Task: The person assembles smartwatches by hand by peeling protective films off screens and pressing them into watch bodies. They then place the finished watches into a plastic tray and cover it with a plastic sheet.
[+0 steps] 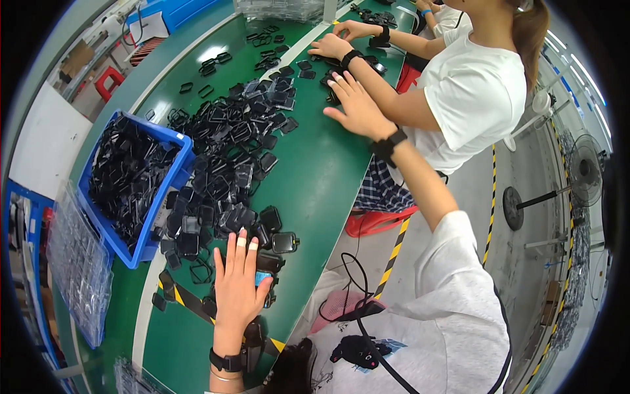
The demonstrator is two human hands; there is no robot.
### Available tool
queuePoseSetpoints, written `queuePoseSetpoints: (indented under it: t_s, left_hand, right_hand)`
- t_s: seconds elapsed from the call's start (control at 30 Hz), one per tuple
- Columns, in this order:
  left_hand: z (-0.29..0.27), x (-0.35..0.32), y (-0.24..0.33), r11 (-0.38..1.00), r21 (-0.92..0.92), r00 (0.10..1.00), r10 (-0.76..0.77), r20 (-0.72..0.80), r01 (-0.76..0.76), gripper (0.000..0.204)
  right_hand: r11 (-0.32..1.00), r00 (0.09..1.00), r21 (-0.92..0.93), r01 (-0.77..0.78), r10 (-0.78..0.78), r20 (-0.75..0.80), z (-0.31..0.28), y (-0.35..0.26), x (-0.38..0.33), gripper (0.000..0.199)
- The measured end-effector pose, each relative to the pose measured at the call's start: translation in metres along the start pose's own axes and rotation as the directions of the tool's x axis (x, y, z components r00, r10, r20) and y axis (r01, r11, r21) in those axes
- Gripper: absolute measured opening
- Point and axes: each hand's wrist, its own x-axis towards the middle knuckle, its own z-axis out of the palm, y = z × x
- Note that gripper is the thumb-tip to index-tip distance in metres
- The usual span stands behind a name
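Two hands (237, 282) (357, 108) spread flat, apparently holding nothing, on green belt (315, 190).

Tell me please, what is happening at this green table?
A person's left hand lies flat on small black parts at the near end of a large pile on the green table. The right hand reaches far forward, palm down beside more parts. A blue bin of black frames stands left. A co-worker handles parts further along.
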Motion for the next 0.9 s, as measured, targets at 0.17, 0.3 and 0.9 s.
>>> queuePoseSetpoints:
  t_s: [0.17,0.3,0.9]
  left_hand:
    - [-0.002,-0.002,0.003,0.998,-0.029,0.998,-0.056,0.027,0.056,0.064]
    - [-0.006,-0.003,0.006,0.997,-0.026,0.997,-0.077,0.031,0.078,0.063]
    - [0.007,-0.011,0.001,0.999,-0.049,0.992,-0.013,-0.127,0.006,0.053]
  right_hand:
    - [0.994,0.97,-0.099,0.045,-0.02,0.241,0.025,0.039,0.034,0.065]
    - [0.975,0.927,-0.22,-0.013,0.094,0.362,0.033,0.037,0.048,0.065]
    - [0.999,0.954,0.019,-0.027,0.02,0.298,0.024,-0.106,-0.033,0.052]
